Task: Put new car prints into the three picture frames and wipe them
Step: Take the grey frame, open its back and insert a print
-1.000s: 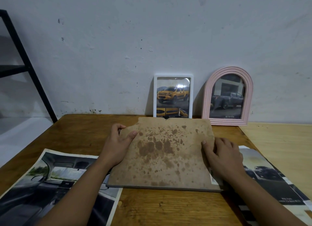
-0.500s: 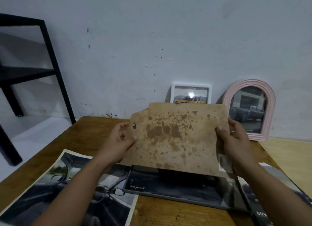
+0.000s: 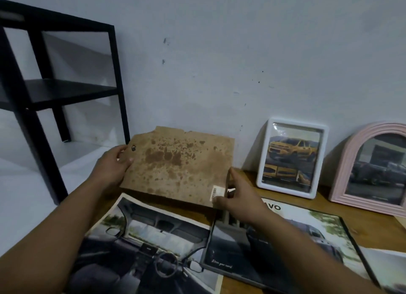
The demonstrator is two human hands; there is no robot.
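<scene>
Both hands hold the brown board: left hand (image 3: 112,166) grips its left edge, right hand (image 3: 238,197) pinches its lower right corner, up above the table (image 3: 342,206). It looks thin, stiff and spotty, so it could slip and bump the black frame (image 3: 285,256) lying below, whose front looks smooth and shiny.
</scene>
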